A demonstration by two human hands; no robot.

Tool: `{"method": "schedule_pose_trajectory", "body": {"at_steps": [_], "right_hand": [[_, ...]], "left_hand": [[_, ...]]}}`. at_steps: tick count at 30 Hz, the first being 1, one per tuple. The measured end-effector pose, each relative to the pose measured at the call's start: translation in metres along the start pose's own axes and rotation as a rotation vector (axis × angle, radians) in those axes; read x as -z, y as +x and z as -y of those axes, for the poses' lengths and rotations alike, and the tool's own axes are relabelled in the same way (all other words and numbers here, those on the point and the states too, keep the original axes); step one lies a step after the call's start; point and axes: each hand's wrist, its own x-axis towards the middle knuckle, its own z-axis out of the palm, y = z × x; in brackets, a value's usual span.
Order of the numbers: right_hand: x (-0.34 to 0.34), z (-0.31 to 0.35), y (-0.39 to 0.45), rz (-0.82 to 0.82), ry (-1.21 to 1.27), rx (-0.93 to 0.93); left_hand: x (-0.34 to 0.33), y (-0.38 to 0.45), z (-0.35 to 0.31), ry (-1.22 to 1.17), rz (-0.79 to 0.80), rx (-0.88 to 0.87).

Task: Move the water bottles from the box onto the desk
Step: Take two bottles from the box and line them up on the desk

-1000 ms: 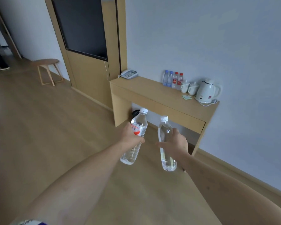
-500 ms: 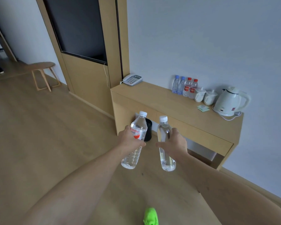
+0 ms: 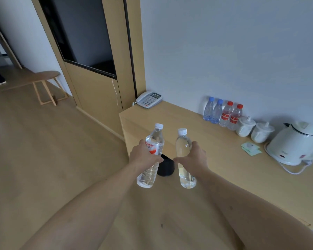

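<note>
Closer now than a second ago, surface (image 3: 202, 141) filling the right of the frame, so set-down looks near. Left hand (image 3: 143, 156) wrapped round the labelled bottle (image 3: 153, 154), right hand (image 3: 193, 159) round the plain bottle (image 3: 183, 156); both upright at centre frame, short of the surface's near edge.

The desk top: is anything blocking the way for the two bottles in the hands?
Nothing visible does. The near part of the desk is bare wood; the phone, four bottles, cups and kettle sit along the wall and right side.
</note>
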Motion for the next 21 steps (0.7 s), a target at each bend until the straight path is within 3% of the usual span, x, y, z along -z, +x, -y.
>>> {"method": "schedule_pose_trajectory", "body": {"at_steps": [9,21], "right_hand": [[-0.038,0.006,0.131,-0.015,-0.049,-0.052],[-0.083,0.037,0.315,-0.197,-0.12,-0.262]], "left_hand": [[-0.015,0.151,-0.007,0.018,0.076,-0.018],[-0.029,0.394,-0.044,0.14,0.31,-0.163]]}}
